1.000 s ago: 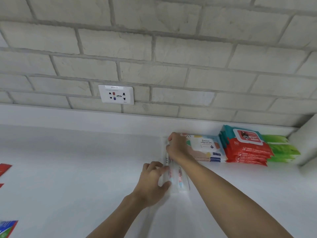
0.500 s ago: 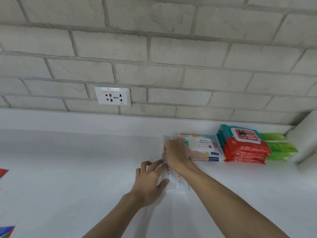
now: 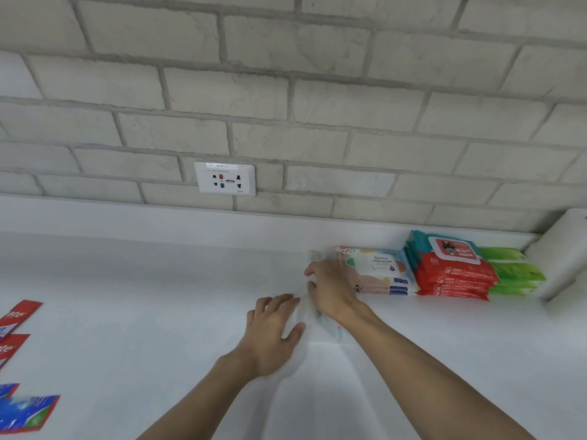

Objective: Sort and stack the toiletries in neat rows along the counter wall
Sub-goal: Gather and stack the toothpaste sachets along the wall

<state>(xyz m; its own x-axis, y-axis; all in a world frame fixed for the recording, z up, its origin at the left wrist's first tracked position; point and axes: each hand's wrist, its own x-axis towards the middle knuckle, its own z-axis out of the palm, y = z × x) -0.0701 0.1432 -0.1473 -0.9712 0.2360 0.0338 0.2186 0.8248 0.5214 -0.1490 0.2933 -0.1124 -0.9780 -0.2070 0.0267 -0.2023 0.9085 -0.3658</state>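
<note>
A long white and clear pack (image 3: 328, 327) lies on the white counter (image 3: 133, 312), one end at the back wall, right beside a stack of pastel wipes packs (image 3: 378, 268). My right hand (image 3: 332, 289) lies on top of it, fingertips curled over its left edge. My left hand (image 3: 273, 327) presses against its near left side with fairly straight fingers, the thumb on the pack. Most of the pack is hidden under the hands. Right of the pastel packs sit a stack of red wipes packs (image 3: 451, 276) and a stack of green packs (image 3: 511, 271), all against the wall.
Red toothpaste boxes (image 3: 17, 317) and a blue and red box (image 3: 28, 411) lie at the counter's left edge. A wall socket (image 3: 225, 178) sits on the brick wall above the counter. A white roll-like object (image 3: 562, 252) stands at the far right.
My left fingers have straightened from a curled hold to a flatter press on the pack's side. My right hand has slid slightly nearer along the pack. The pack stays beside the wipes.
</note>
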